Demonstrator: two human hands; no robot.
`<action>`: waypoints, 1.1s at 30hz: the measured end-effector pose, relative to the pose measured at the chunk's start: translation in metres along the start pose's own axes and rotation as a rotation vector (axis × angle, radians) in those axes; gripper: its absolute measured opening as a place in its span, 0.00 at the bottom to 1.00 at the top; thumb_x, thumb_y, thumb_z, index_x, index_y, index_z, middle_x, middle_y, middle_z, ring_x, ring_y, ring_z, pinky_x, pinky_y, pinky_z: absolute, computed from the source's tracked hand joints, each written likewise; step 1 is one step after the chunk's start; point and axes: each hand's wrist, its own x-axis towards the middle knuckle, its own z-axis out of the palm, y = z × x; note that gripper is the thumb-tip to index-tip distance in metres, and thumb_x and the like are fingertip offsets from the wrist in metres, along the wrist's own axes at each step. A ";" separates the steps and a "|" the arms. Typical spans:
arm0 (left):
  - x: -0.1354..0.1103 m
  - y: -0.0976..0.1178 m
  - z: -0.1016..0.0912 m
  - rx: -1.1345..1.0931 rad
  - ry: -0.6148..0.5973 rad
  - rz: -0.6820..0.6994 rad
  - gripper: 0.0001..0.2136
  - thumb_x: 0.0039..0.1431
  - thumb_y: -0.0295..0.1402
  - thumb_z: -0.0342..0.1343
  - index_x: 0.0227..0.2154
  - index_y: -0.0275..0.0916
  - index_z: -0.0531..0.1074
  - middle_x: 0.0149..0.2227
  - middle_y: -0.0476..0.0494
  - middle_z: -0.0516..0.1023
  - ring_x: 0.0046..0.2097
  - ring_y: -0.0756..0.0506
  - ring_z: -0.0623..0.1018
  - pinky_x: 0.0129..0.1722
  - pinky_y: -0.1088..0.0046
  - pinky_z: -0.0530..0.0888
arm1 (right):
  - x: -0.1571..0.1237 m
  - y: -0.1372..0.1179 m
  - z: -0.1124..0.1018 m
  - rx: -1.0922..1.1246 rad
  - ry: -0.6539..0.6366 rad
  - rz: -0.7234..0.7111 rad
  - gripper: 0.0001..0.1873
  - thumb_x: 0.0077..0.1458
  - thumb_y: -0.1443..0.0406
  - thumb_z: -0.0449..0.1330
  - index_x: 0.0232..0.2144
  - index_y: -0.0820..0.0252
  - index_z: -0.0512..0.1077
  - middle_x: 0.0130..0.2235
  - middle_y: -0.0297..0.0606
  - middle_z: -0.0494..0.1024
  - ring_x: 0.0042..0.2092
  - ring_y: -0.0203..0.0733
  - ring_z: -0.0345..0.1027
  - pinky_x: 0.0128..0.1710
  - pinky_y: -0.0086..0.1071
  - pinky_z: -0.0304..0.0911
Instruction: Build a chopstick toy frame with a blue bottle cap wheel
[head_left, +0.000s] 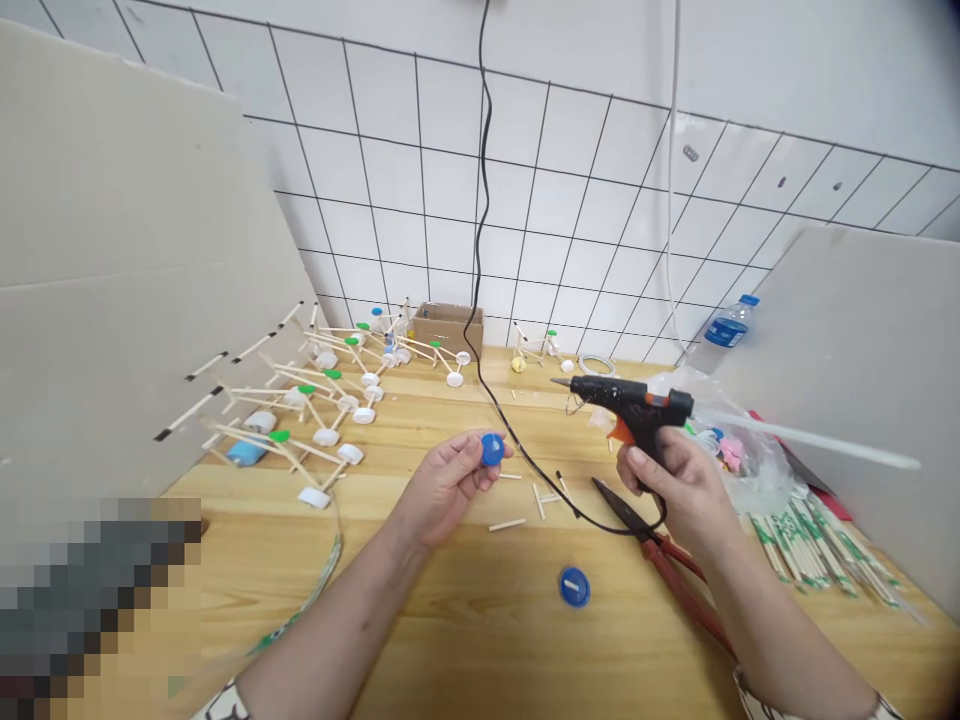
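Note:
Between the fingertips of my left hand (454, 475) is a small blue bottle cap (492, 449), with a whitish spot on its face. My right hand (675, 485) grips a black hot glue gun (626, 395) by its handle, fingers near the orange trigger. Its nozzle points left, apart from the cap, and a long clear glue stick (810, 440) sticks out of its back. A second blue cap (574, 587) lies on the table with a short piece of stick on it. Several cut stick pieces (507, 525) lie just beyond my left hand.
Red-handled shears (652, 535) lie below the glue gun. Small stick models with cap wheels (307, 440) line the left side. Wrapped chopsticks (806, 540), a plastic bag (757, 475) and a bottle (727, 335) are at right. A cardboard box (448, 328) stands behind; the black cord (480, 220) hangs down.

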 end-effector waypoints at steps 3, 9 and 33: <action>0.002 0.001 -0.002 -0.010 0.004 0.016 0.15 0.43 0.36 0.66 0.34 0.34 0.78 0.31 0.42 0.79 0.26 0.55 0.72 0.26 0.82 0.67 | -0.015 0.009 -0.004 -0.112 -0.038 0.054 0.19 0.50 0.52 0.58 0.20 0.60 0.64 0.17 0.31 0.64 0.20 0.33 0.55 0.20 0.28 0.52; 0.001 0.001 -0.002 -0.022 0.021 0.000 0.14 0.44 0.34 0.65 0.36 0.34 0.78 0.34 0.41 0.79 0.29 0.53 0.74 0.30 0.80 0.70 | -0.028 0.021 -0.010 -0.360 -0.036 -0.069 0.15 0.50 0.54 0.59 0.28 0.60 0.75 0.25 0.38 0.76 0.27 0.41 0.67 0.25 0.31 0.63; 0.000 -0.001 -0.001 0.010 0.036 -0.057 0.16 0.39 0.32 0.68 0.34 0.34 0.78 0.33 0.42 0.80 0.29 0.52 0.75 0.32 0.78 0.72 | -0.008 -0.003 -0.008 -0.397 0.169 -0.298 0.08 0.47 0.60 0.63 0.26 0.59 0.75 0.25 0.34 0.76 0.27 0.40 0.68 0.28 0.32 0.65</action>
